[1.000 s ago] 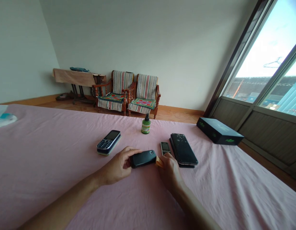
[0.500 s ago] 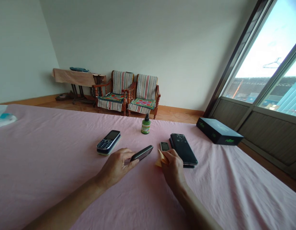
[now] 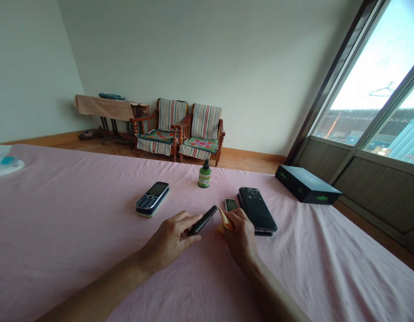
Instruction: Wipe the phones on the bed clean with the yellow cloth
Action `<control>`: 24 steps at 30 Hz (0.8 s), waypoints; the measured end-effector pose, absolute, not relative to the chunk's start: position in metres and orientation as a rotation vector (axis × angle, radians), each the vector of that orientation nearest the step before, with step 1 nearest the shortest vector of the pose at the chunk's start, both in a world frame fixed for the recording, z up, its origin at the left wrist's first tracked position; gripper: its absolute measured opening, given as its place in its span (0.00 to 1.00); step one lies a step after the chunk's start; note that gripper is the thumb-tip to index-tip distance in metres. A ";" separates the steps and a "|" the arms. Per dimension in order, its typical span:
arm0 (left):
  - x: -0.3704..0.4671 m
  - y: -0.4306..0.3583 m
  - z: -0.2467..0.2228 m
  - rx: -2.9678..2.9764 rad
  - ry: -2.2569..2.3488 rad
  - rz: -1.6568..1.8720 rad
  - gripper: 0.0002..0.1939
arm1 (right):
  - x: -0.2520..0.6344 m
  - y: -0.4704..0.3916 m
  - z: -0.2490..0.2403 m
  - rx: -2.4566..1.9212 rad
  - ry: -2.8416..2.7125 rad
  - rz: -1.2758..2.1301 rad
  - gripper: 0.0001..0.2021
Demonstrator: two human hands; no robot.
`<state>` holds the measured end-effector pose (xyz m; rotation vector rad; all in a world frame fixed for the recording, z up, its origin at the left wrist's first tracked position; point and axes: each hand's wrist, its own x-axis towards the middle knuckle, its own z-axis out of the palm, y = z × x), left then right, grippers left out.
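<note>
My left hand (image 3: 175,236) is closed on a dark mobile phone (image 3: 203,220), held by its near end and tilted edge-on above the bed. In my right hand (image 3: 241,235) is a folded yellow-orange cloth (image 3: 225,219), pinched between the fingers, its upper tip close to the phone's far end. Just beyond the right hand lies a small phone with a grey screen (image 3: 230,204), partly covered by the fingers. A large black phone (image 3: 257,208) rests beside that hand, on top of another dark flat thing. Left of my hands, a keypad phone (image 3: 152,197) sits on another phone.
A pink sheet (image 3: 76,201) covers the bed. A green spray bottle (image 3: 204,175) stands near the far edge. On the right is a black box (image 3: 307,184); a white and blue packet (image 3: 6,165) lies far left. Two wooden armchairs (image 3: 202,129) stand by the wall.
My left hand has shifted slightly right and turned the phone to a steeper, more edge-on angle, nearer the cloth. The cloth's tip in my right hand now points toward the phone.
</note>
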<state>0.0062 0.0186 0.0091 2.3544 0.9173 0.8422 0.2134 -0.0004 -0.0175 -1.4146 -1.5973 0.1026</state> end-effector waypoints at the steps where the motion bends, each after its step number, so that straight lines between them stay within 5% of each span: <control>1: 0.006 0.019 0.008 2.348 0.908 0.865 0.25 | 0.213 0.000 -0.018 -1.410 -1.602 0.108 0.17; 15: 0.005 0.022 -0.003 2.730 0.670 1.202 0.12 | 0.211 -0.001 -0.023 -1.364 -1.622 0.123 0.20; 24: 0.021 0.005 0.003 2.858 0.581 1.068 0.12 | 0.216 0.007 -0.020 -1.304 -1.657 0.036 0.20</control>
